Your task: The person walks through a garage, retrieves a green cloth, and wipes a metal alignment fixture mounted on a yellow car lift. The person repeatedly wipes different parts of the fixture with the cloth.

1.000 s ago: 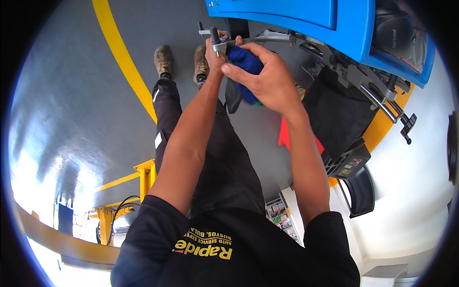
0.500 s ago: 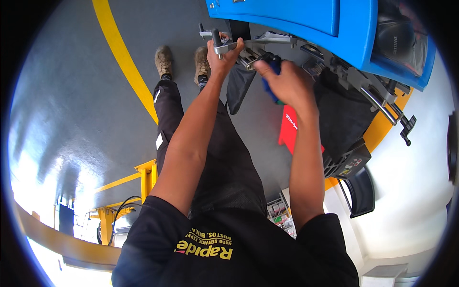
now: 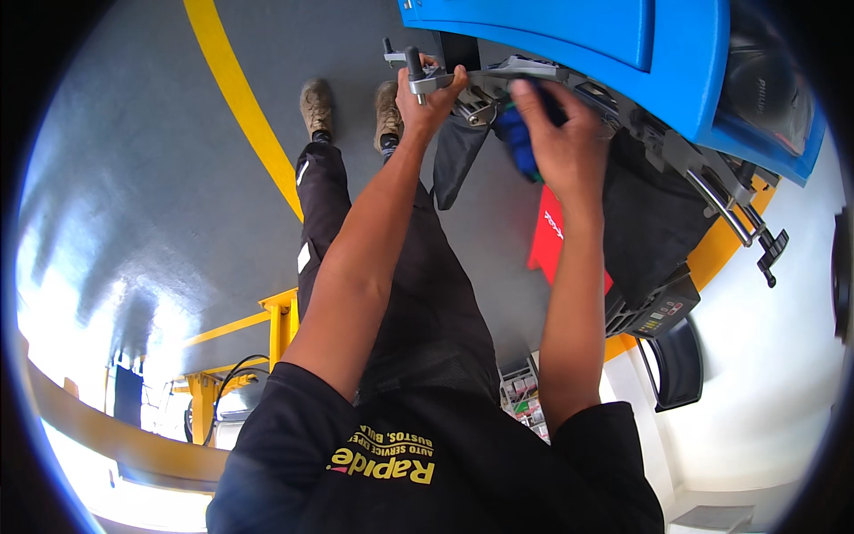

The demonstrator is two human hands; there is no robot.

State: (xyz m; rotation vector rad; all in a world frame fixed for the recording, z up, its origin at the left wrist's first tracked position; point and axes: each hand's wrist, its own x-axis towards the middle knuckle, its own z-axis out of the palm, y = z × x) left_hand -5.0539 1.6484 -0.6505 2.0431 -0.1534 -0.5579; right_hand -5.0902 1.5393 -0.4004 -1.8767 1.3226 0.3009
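My left hand [image 3: 433,102] is closed around the arm of a silver metal wheel clamp [image 3: 432,82], which has upright dark grey posts and lies beside the blue cabinet. To the right, my right hand [image 3: 571,142] grips a bunched dark blue cloth [image 3: 516,142] close to the clamp's central rods [image 3: 480,113]. Motion blurs the fingers, and part of the cloth is hidden behind them. Below the rods hangs a black fabric flap [image 3: 455,160].
A blue cabinet [image 3: 569,31] spans the top right. Another metal clamp [image 3: 725,205] with a black handle hangs at its right side. Under my right forearm are a red panel [image 3: 549,233] and black fabric [image 3: 654,222]. A yellow line [image 3: 240,98] crosses the grey floor.
My right hand has moved right and away from the clamp's rods, taking the blue cloth along. My left hand keeps its hold on the clamp. The whole view has shifted slightly.
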